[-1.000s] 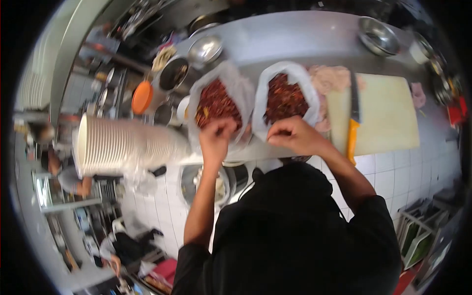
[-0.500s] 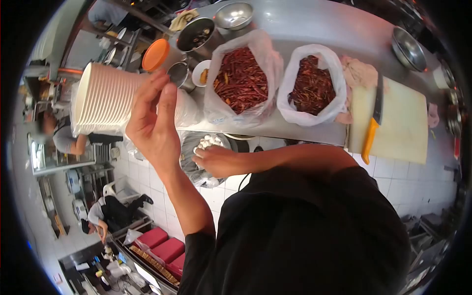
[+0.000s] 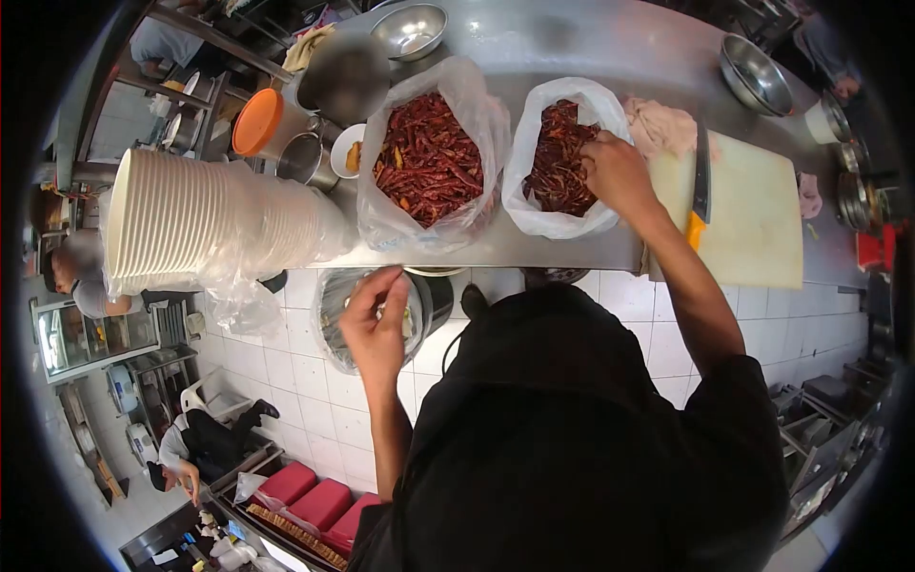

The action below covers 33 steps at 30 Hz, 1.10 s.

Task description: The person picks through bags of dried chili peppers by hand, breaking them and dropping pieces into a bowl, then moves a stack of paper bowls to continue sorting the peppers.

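Note:
My right hand point(image 3: 621, 173) reaches into the smaller white plastic bag point(image 3: 519, 195), its bent fingers closed among dark dried red chilies point(image 3: 560, 176). Some fingertips are hidden there. Above a bin lined with clear plastic point(image 3: 334, 329), beside the counter's front edge, my left hand point(image 3: 376, 329) hangs with loosely curled fingers and the thumb apart. I see nothing in it. To the left of the smaller bag stands a larger clear bag point(image 3: 486, 124) full of dried red chilies point(image 3: 434, 167). Pale pieces show in the bin, partly behind my left hand.
Stacked paper tubs in plastic point(image 3: 172, 224) lie at the counter's left. On the right, a knife with an orange handle point(image 3: 697, 230) rests on a cutting board point(image 3: 762, 219) beside a pink cloth point(image 3: 662, 127). Metal bowls point(image 3: 410, 33) stand behind. A person point(image 3: 205, 443) is at lower left.
My right hand has moved from the bin into the smaller chili bag. My left hand has come down from beside the stacked tubs to above the bin. The view has shifted slightly.

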{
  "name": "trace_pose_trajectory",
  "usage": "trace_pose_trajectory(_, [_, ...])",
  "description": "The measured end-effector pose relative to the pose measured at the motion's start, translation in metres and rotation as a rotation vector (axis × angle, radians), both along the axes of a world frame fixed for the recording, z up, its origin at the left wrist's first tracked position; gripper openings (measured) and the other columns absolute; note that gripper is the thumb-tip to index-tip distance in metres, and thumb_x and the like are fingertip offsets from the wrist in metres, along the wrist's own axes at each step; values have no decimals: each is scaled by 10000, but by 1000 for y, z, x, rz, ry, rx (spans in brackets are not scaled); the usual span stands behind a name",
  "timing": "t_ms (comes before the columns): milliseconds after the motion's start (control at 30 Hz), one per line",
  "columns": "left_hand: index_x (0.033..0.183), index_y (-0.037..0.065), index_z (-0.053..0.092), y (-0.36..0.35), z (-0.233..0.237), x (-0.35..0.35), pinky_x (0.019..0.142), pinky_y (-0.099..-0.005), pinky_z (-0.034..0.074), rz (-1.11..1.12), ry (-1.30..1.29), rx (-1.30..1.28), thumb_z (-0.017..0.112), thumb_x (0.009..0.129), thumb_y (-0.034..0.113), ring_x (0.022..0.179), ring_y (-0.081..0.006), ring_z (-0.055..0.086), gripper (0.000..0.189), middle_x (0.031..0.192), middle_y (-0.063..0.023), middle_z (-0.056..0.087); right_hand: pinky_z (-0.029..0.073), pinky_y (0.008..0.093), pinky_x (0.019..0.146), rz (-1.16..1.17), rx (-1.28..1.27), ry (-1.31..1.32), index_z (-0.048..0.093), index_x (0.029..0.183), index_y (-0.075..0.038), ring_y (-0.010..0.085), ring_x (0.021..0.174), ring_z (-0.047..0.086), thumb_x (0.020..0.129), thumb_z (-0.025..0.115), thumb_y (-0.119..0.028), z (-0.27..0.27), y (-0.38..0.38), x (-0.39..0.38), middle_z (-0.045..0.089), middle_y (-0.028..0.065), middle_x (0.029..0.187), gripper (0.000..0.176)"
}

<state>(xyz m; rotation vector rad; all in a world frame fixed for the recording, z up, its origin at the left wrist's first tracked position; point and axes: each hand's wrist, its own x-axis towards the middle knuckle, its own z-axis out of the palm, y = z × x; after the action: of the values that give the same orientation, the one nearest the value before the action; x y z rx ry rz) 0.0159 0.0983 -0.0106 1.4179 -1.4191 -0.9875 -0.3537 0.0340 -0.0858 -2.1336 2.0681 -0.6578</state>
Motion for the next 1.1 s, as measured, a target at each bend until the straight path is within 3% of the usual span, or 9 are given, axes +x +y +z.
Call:
trace_pose_trajectory(67, [1034, -23, 715, -13, 7, -23, 781, -256, 496, -91, -30, -55, 712, 861, -5, 845, -132, 635, 173, 1011, -97, 710, 533, 462, 768, -54, 57, 109, 674, 800, -7, 379, 846, 651, 794, 638, -56, -13, -8, -13, 635, 186, 898, 62])
trace_pose_trajectory(267, [1021, -25, 721, -32, 20, -77, 769, -273, 512, -307, -49, -188, 725, 855, 20, 850, -163, 657, 172, 1023, -122, 718, 548, 435, 809, -141, 87, 52, 693, 793, 34, 379, 888, 674, 725, 671, -57, -36, -13, -5, 655, 231, 942, 116])
trace_pose_trajectory(400, [1020, -12, 726, -31, 13, -90, 750, -293, 531, -359, -93, -201, 728, 854, 29, 868, -195, 678, 171, 1024, -136, 715, 542, 447, 786, -226, 29, 64, 680, 788, 26, 382, 865, 666, 755, 640, -69, -8, 2, 1, 655, 221, 912, 108])
trace_pose_trajectory(433, [1004, -1, 731, -31, 14, -95, 791, -325, 537, -356, -94, -174, 742, 837, 39, 896, -247, 689, 172, 1032, -140, 714, 537, 454, 777, -227, 24, 66, 671, 784, 18, 386, 851, 658, 778, 622, -75, -3, 7, -1, 652, 214, 913, 105])
trace_pose_trajectory(533, [1016, -23, 721, -36, 9, -111, 814, -304, 521, -393, -231, -309, 743, 823, 13, 881, -210, 666, 198, 1042, -131, 714, 529, 467, 767, -222, 21, 58, 657, 781, 8, 397, 830, 647, 802, 608, -88, 18, 27, -5, 649, 207, 895, 110])
trace_pose_trajectory(567, [1008, -10, 728, -37, 11, -120, 835, -327, 529, -404, -241, -342, 760, 795, 19, 919, -258, 682, 217, 1058, -140, 710, 527, 471, 765, -222, 16, 53, 655, 782, 6, 401, 826, 646, 803, 609, -92, 26, 32, -5, 649, 207, 886, 110])
trace_pose_trajectory(900, [1063, 36, 720, -70, -25, -198, 916, -381, 511, -542, -304, -500, 774, 748, 46, 1070, -323, 636, 320, 1186, -123, 663, 516, 484, 779, -292, -5, -131, 667, 815, 0, 405, 843, 647, 786, 612, -52, 51, 48, -4, 659, 217, 832, 80])
trace_pose_trajectory(1100, [1129, 45, 699, -75, -40, -198, 961, -413, 488, -540, -392, -451, 761, 753, 46, 1129, -344, 593, 381, 1241, -142, 625, 523, 429, 767, -149, 112, -500, 706, 878, -9, 348, 828, 687, 829, 645, -125, 42, 44, 1, 698, 197, 832, 140])
